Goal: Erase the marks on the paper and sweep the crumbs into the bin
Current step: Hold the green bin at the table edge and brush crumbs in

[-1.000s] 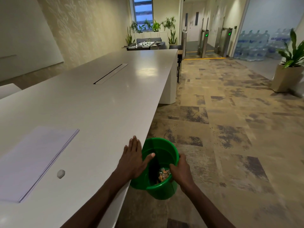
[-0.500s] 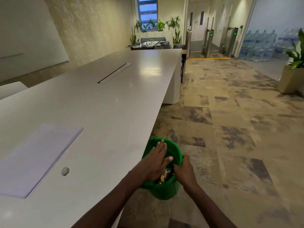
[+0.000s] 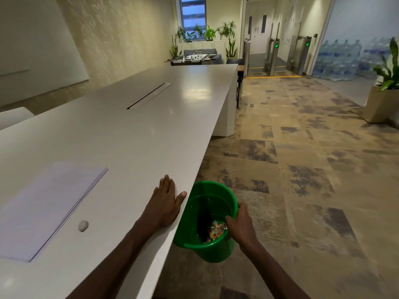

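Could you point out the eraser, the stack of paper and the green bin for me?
eraser (image 3: 83, 225): head view, middle of its top.
stack of paper (image 3: 47, 206): head view, top sheet.
green bin (image 3: 212, 252): head view, outer wall.

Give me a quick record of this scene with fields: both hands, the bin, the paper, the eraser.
left hand: flat on the table near its edge, fingers straight
right hand: grips the bin rim
bin: green, held beside and below the table edge, litter inside
paper: stack lying flat on the table
eraser: on the table beside the paper, untouched
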A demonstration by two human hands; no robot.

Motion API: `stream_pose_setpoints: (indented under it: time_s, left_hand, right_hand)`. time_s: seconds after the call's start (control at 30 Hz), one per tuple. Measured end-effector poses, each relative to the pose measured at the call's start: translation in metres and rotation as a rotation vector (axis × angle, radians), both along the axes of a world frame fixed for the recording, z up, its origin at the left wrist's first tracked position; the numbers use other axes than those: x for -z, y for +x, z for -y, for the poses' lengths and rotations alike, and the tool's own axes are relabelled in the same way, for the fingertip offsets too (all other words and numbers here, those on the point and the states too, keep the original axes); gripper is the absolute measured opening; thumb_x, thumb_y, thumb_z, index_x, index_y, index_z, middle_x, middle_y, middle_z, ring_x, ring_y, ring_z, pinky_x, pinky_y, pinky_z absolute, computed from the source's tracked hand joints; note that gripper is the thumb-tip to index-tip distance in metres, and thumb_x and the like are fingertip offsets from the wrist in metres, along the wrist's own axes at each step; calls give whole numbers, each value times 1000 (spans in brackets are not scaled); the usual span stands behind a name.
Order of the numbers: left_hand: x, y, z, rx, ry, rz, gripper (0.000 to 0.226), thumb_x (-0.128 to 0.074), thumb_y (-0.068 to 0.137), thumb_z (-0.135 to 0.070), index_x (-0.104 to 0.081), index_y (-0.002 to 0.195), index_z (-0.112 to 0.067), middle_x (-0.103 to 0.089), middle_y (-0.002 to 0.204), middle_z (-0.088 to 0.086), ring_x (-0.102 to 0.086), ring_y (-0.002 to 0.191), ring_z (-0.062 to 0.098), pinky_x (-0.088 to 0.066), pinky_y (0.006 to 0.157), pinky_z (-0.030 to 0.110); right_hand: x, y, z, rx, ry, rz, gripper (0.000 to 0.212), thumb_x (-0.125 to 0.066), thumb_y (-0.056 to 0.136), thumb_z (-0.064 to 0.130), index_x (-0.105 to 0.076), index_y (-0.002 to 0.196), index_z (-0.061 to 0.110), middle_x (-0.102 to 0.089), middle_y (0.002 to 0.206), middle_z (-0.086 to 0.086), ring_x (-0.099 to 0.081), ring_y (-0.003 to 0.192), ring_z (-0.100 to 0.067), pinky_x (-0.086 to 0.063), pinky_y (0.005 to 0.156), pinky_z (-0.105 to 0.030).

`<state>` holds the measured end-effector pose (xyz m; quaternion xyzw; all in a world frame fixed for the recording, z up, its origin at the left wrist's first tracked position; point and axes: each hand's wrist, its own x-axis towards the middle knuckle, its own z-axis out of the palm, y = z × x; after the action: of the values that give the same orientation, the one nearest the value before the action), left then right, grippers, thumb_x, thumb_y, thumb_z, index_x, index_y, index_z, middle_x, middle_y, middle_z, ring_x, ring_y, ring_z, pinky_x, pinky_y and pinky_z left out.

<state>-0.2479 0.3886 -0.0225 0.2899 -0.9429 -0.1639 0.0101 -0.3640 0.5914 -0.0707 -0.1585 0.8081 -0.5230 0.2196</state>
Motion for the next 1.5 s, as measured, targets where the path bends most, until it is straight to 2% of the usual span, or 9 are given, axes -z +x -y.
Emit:
stream_pose_setpoints:
  time_s: [0.27,0.4,0.53,0.83,1.0,1.13,1.27,1.37,1.5]
  left_hand:
    - [3,-9,-8,77,-85,83,84,-13,98,-61,4,156,-2,13,164,16,10,152,25,1,123,40]
    - [0,-17,-17,110,-80,116,113,12,78,-82,5,156,-1,14,163,18,11,152,27,2,122,40]
    - [0,-28,-37,162,-103,97,82,-16,101,-59,6,156,-3,13,164,17,11,152,26,1,123,40]
    - [1,-40,-62,273,-86,139,75,-15,103,-54,6,156,-5,10,164,14,10,152,23,2,124,37]
    - [-12,-42,-55,228,192,-82,64,-25,107,-40,-4,157,-6,3,166,12,4,153,20,0,122,32]
    - [-19,-33,-31,107,150,-221,66,-26,106,-40,-3,157,-5,5,165,13,6,152,21,3,122,33]
    - [-12,-23,-11,-11,72,-94,74,-22,104,-47,0,155,1,9,164,19,7,153,28,1,122,38]
    - [-3,-21,-14,16,16,34,74,-20,105,-48,0,155,3,8,163,22,7,152,30,0,122,40]
    - [1,-26,-28,71,-52,55,73,-18,105,-48,1,155,1,9,163,21,8,152,29,0,123,40]
  right_hand:
    - [3,0,1,9,0,4,41,-55,91,1,-38,127,11,-56,103,-1,-60,74,-7,-47,45,-15]
    - [4,0,1,15,0,10,41,-54,91,1,-38,127,13,-56,104,-1,-61,74,-7,-47,44,-15]
    - [4,0,3,22,-2,15,40,-54,91,2,-38,125,13,-56,104,-1,-62,76,-7,-50,49,-18]
    - [3,2,2,24,-23,19,35,-54,92,5,-36,119,17,-57,100,1,-64,79,-12,-51,49,-20]
    - [3,2,1,19,-25,18,35,-54,91,3,-35,116,20,-57,104,-1,-65,79,-14,-57,52,-24]
    - [3,2,1,20,-33,23,38,-55,90,1,-35,117,20,-56,106,-1,-63,80,-11,-56,51,-22]
    - [4,4,-1,31,-41,35,41,-54,89,1,-37,123,16,-57,106,-3,-65,80,-13,-55,49,-22]
    - [4,5,-1,34,-46,45,39,-54,90,1,-37,123,16,-57,103,-2,-66,78,-17,-57,49,-27]
    - [4,7,-5,27,-45,57,42,-53,91,1,-35,127,16,-55,103,1,-67,78,-17,-56,50,-26]
